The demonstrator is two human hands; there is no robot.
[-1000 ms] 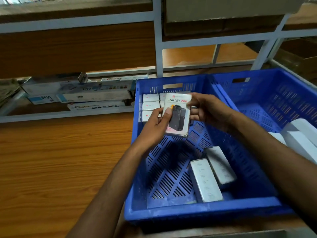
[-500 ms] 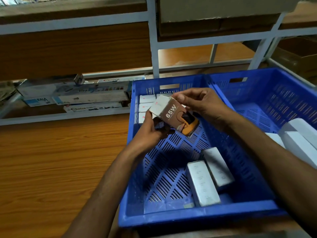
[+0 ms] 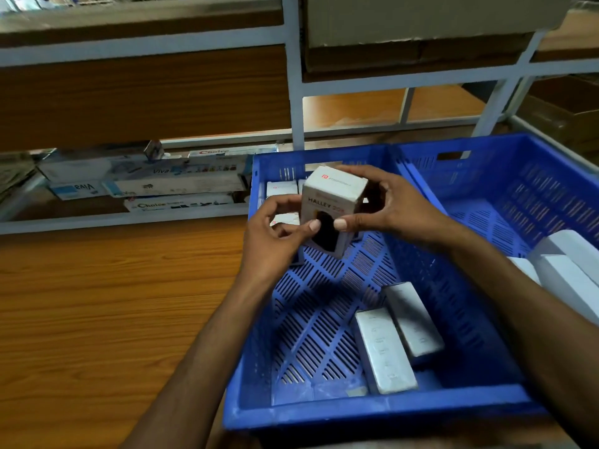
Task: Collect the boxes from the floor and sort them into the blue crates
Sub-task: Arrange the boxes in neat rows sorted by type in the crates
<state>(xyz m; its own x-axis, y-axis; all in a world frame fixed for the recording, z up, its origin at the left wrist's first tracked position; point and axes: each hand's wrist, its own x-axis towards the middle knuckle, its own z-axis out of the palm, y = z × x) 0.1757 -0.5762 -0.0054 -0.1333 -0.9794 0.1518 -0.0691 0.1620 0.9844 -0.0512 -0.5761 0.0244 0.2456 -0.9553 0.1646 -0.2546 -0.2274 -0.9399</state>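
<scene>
Head view: I hold the Halley box (image 3: 330, 205) upright between left hand (image 3: 275, 238) and right hand (image 3: 385, 205), fingers closed on it; probably to read its label above the blue crate (image 3: 372, 413).

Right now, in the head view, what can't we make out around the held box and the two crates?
- White HALLEY box: lower front print, hidden by left hand and right hand thumbs.
- Small white boxes at the far end of the near blue plastic crate: count unclear, blocked by the held box and hands.
- Two grey flat boxes: print too small, blurred.
- Large white boxes in the right blue crate: cut off by the frame's right edge and the right forearm.
</scene>
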